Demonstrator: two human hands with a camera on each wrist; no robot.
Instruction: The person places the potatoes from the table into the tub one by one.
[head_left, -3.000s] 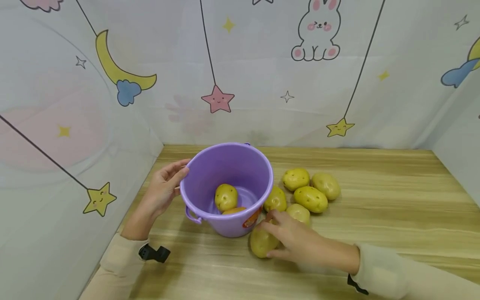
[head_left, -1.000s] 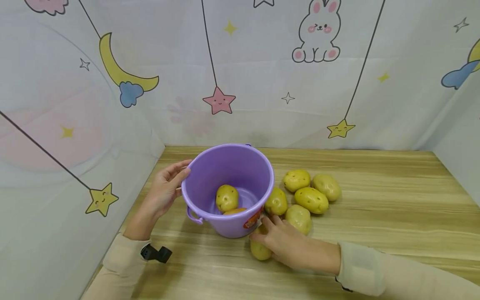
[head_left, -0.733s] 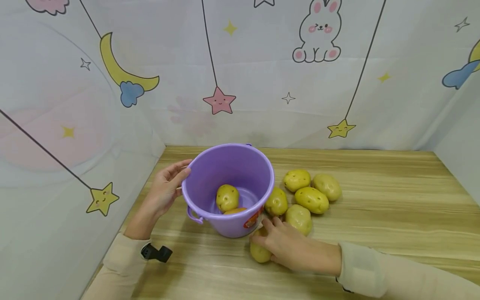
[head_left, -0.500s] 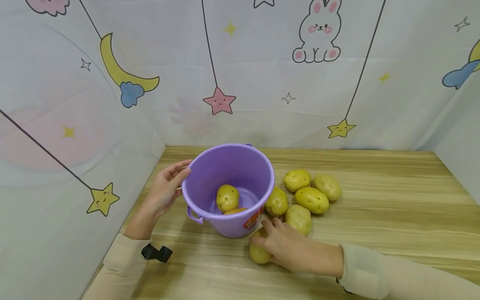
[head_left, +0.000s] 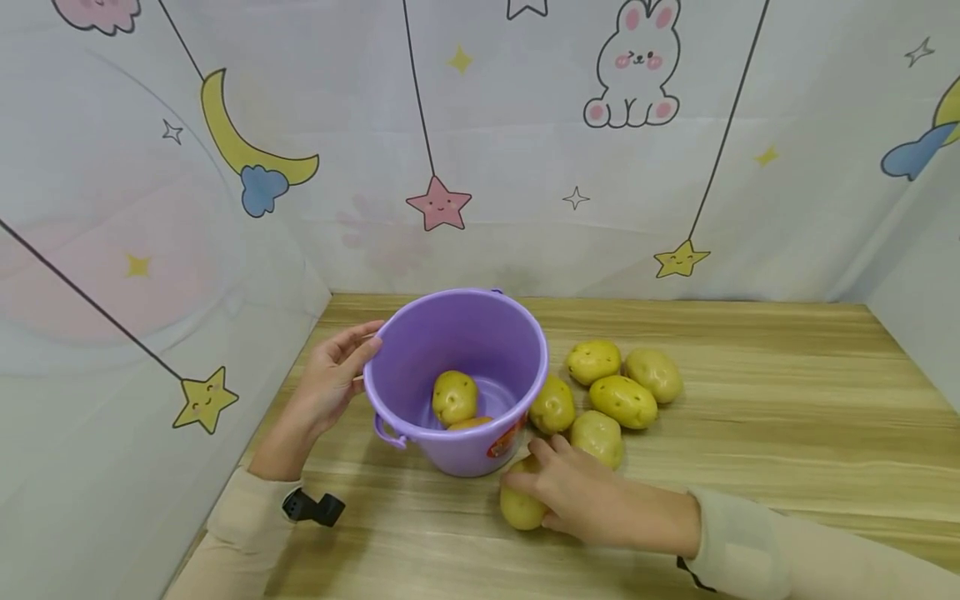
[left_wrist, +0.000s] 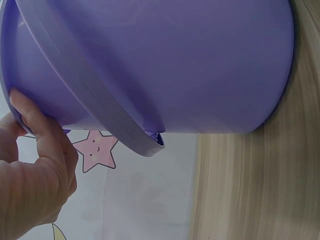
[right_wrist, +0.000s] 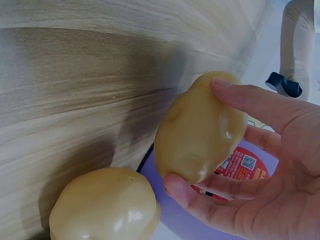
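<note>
A purple bucket (head_left: 457,333) stands tilted into view on the wooden table. My left hand (head_left: 333,375) pinches its rim at the left, the thumb on the rim and the fingers behind it. Inside lie a yellow potato (head_left: 454,398) and an orange item (head_left: 471,422), mostly hidden by the front wall. In front of the bucket's right side my right hand (head_left: 581,492) holds a pale potato (head_left: 521,507). The right wrist view shows the thumb and fingers curled round that potato (right_wrist: 197,130), with the bucket's red label (right_wrist: 245,167) behind it.
Several more potatoes (head_left: 622,402) lie in a cluster to the right of the bucket; one potato (head_left: 552,404) sits close by its wall. The bucket's handle (left_wrist: 90,85) hangs down its side. A printed cloth (head_left: 517,167) backs the table.
My right hand has closed round the pale potato, which it was reaching over earlier. The potato has shifted slightly toward the front. My left hand stays at the rim.
</note>
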